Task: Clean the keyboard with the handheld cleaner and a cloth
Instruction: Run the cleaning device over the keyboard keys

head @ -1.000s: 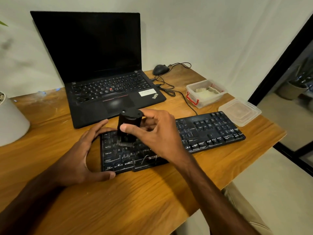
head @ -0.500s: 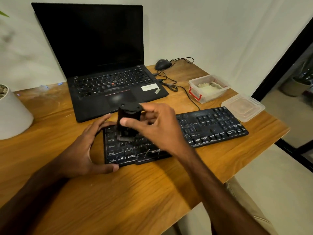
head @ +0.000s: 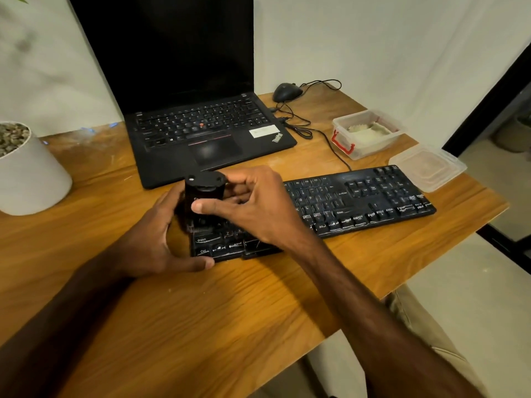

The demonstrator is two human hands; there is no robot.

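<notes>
Black keyboard [head: 359,199] lies across the bench [head: 230,311], slanted, left end toward the person. Handheld cleaner [head: 204,193], a short black cylinder, stands upright on the keyboard's left end with its base down on the keys. Right hand [head: 255,208] grips it: the thumb lies across the near face and the fingers [head: 244,193] curl round the right and far side. Its forearm crosses over the keyboard's middle.

Left hand [head: 152,239] clamps the keyboard's left end. The thumb presses the front corner by the Ctrl key, and the fingers curve round the far left edge, just beside the cleaner. Cannot tell if they touch the cleaner.

Behind the keyboard is an open black laptop [head: 201,130], screen dark. Behind the keyboard's right half are a black mouse [head: 286,91] and its cable [head: 330,142], which runs toward the keyboard's back edge. A clear tub [head: 370,152] with a red latch sits there too, pale stuff inside, unclear what. A clear lid [head: 428,168] lies just beyond the keyboard's right end. A white pot [head: 31,173] with pebbles stands well left of the keyboard.
</notes>
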